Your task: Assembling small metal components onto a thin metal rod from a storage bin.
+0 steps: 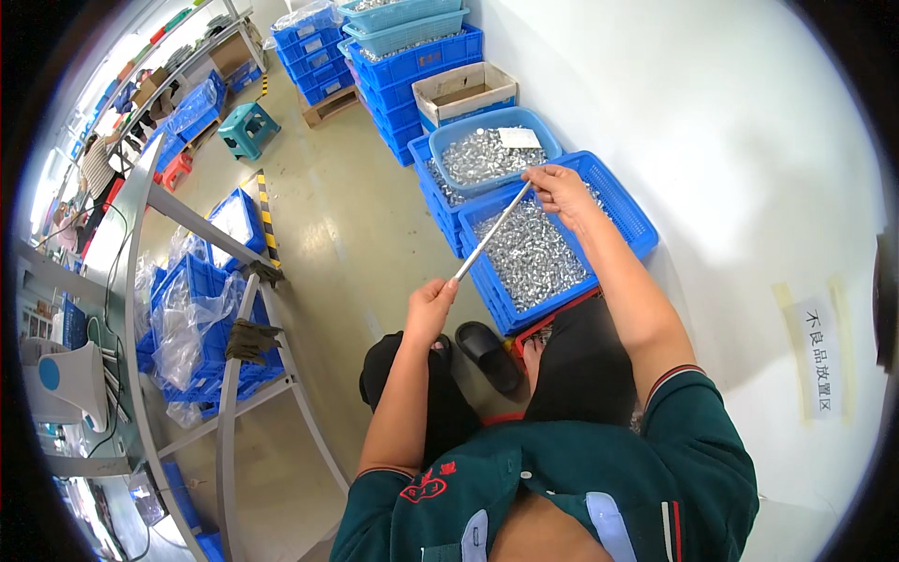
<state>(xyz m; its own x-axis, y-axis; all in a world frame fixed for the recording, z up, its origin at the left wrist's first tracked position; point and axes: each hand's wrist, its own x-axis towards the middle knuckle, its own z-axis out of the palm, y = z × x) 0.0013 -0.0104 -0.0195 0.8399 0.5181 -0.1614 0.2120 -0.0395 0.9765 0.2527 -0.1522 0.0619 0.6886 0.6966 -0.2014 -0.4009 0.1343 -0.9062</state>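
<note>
A thin silvery rod (493, 231) slants between my two hands, over the near left edge of a blue crate (480, 288). My left hand (433, 307) is closed round its lower, nearer end. At the upper, farther end my right hand (560, 191) pinches it between thumb and fingers. The crate below is filled with small shiny metal parts (532, 262); their exact kind is too small to tell. Just beyond my right hand, a light blue basket (444, 167) holds more such parts, with a white paper slip (518, 138) lying on top.
Stacked blue crates (398, 98) and an open carton (465, 86) stand along the white wall. On the left are a metal-framed table (211, 225) and crates wrapped in clear plastic (192, 318). A black slipper (488, 357) lies near my feet. A teal stool (248, 129) stands farther off.
</note>
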